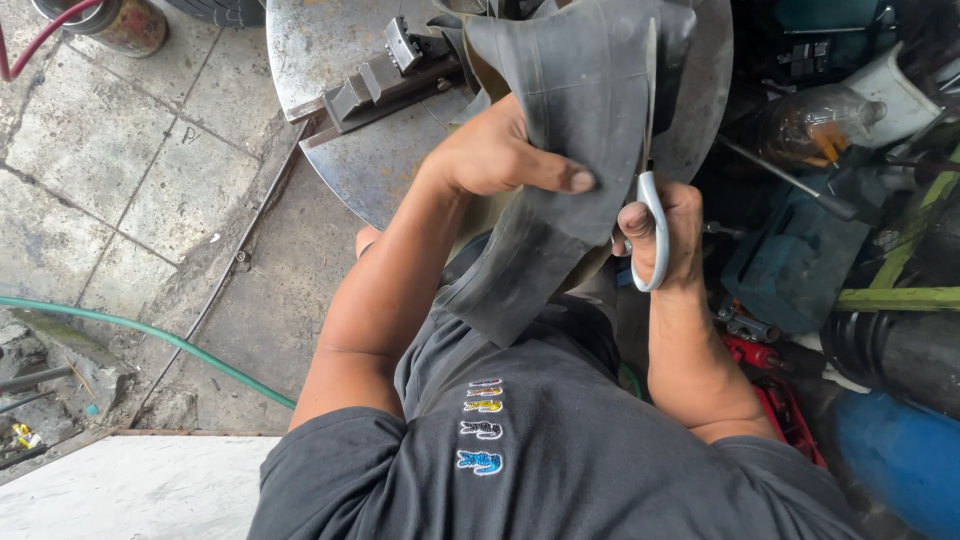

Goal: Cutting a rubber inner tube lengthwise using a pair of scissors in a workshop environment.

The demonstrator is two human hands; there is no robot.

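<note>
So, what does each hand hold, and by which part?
The left hand pinches the black rubber inner tube at its flat side; the right hand holds the scissors by their white handle loop.

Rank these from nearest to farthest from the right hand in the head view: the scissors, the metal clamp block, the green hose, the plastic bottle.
1. Scissors: in the right hand itself, blades up along the rubber tube.
2. Plastic bottle: upper right, among the clutter.
3. Metal clamp block: upper left, on the round steel plate.
4. Green hose: far left, on the concrete floor.
</note>
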